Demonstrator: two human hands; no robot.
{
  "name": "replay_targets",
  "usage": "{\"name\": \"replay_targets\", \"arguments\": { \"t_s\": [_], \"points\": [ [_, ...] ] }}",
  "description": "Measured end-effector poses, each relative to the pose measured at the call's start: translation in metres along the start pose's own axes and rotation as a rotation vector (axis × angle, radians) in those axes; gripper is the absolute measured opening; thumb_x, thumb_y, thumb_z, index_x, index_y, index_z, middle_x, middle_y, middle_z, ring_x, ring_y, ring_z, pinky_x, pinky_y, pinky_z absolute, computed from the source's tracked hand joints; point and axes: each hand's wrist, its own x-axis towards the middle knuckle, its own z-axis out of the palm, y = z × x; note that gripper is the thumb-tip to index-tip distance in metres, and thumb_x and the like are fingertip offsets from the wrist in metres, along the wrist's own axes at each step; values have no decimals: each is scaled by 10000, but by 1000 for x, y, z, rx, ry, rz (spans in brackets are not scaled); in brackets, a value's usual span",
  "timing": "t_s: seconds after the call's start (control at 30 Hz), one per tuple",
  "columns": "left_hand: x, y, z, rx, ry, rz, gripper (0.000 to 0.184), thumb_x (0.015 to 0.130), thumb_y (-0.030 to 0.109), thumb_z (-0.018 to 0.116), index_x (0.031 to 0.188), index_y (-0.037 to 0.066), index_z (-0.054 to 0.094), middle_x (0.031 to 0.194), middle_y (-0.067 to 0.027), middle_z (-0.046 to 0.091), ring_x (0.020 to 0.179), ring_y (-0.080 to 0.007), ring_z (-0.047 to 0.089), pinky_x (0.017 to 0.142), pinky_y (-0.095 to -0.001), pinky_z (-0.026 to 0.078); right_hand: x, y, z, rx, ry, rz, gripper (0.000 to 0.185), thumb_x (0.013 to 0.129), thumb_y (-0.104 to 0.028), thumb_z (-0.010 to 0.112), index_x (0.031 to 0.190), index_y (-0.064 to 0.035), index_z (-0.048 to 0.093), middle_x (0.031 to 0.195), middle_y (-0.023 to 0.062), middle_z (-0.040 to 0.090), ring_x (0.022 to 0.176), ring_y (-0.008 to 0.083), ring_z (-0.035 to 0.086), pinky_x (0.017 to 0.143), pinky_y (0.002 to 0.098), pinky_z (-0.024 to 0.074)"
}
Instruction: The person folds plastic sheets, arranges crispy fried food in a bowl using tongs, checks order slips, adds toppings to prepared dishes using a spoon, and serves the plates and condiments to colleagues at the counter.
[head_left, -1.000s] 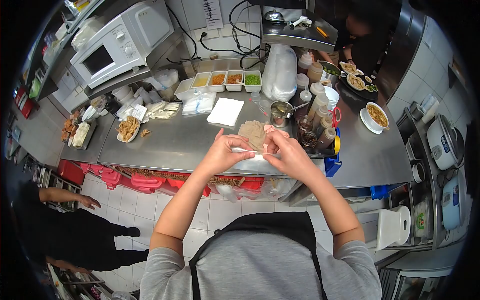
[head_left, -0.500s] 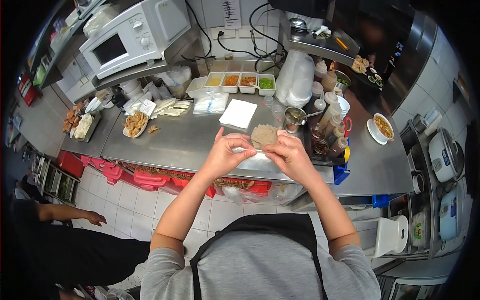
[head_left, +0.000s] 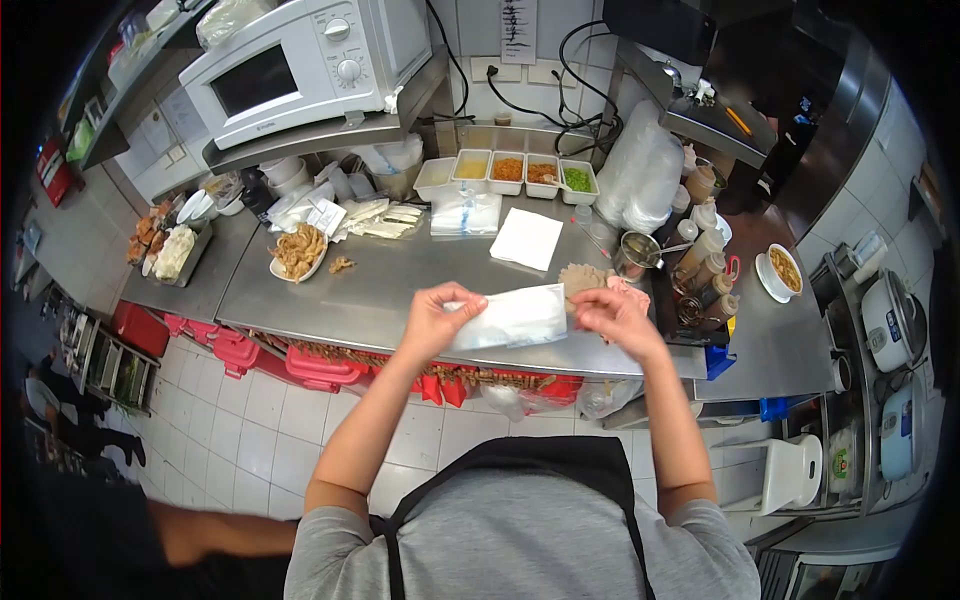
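My left hand point(head_left: 440, 318) pinches the left end of a flat white packet point(head_left: 512, 316) between thumb and fingers. The packet looks like a folded plastic sleeve with a bluish tint, held over the counter's front edge. By its right end is my right hand point(head_left: 622, 325), fingers partly curled and apart, with nothing visible in them. Beyond that hand lie a crumpled brown cloth point(head_left: 584, 278) and a pink cloth point(head_left: 628, 292), partly hidden. A white paper sheet point(head_left: 527, 239) rests behind the packet, near a stack of plastic bags point(head_left: 466, 214).
Food tubs point(head_left: 508, 172) line the back of the steel counter point(head_left: 400, 285). Sauce bottles point(head_left: 705, 262) and a metal pot point(head_left: 637, 254) stand at right, a plate of fried food point(head_left: 298, 252) at left. A microwave point(head_left: 300, 75) overhangs the back. Another person's arm point(head_left: 235, 538) is low left.
My hands were close together pinching at the counter edge; now they are spread apart, with the white packet stretched out from my left hand. The view shifted, and the other person came nearer.
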Motion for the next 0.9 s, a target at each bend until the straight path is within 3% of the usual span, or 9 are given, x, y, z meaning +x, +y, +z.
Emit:
{"name": "replay_targets", "arguments": {
  "t_s": [0.2,0.3,0.33,0.4,0.57,0.63,0.73,0.83,0.9],
  "points": [
    [-23,-35,10,-241,-105,-268,154,847,118,682,937,-6,668,865,-32,670,800,-65,568,743,-226,458,34,56,82,47,395,-92,291,911,-253,587,748,-13,612,621,30,590,578,120,548,561,289,426],
    [-20,-44,6,22,-130,-177,304,924,286,566,1031,6,618,885,-82,665,790,-128,586,740,-262,460,32,44,85,-591,280,-111,381,914,-264,573,649,6,533,527,147,501,470,254,492,501,375,374],
    [-17,-45,5,40,-228,-173,322,930,301,552,1033,3,620,875,-80,661,785,-115,577,731,-261,460,35,34,92,-592,246,-148,398,914,-265,566,645,23,509,562,225,457,506,367,479,489,408,361],
    [-7,-48,11,75,-411,-161,361,944,330,524,1038,-2,625,856,-75,652,775,-90,559,713,-260,459,47,28,97,-634,200,-223,390,911,-262,566,647,21,515,576,229,484,531,392,485,494,417,366],
    [1,-75,31,229,-172,-37,291,933,264,547,853,7,657,613,-77,591,572,-94,492,538,-296,424,85,37,66,-663,119,-271,388,907,-261,566,644,19,515,593,236,505,552,413,497,502,431,372],
    [4,-86,36,216,-102,24,310,943,257,535,830,-12,642,648,-54,610,569,-100,491,527,-303,423,101,55,44,-599,181,-253,406,932,-266,528,637,14,533,533,167,491,496,295,496,501,388,375],
    [11,-144,42,32,336,-146,348,967,272,484,842,-13,638,714,-41,631,586,-120,510,530,-299,434,121,52,10,-443,290,-115,425,955,-271,487,641,9,549,527,90,483,516,174,480,513,337,373],
    [40,-166,-11,-241,563,-586,396,980,336,431,864,13,628,680,-24,602,649,-137,567,587,-325,467,126,63,-22,-449,276,-6,437,968,-280,461,646,2,554,555,45,488,558,115,458,527,298,364],
    [76,-159,-55,-494,750,-492,362,985,343,406,982,36,598,777,-67,616,683,-146,580,588,-328,487,123,87,-43,-474,251,-43,442,969,-285,459,639,-3,541,561,36,486,557,115,445,522,296,352]
  ]
}}
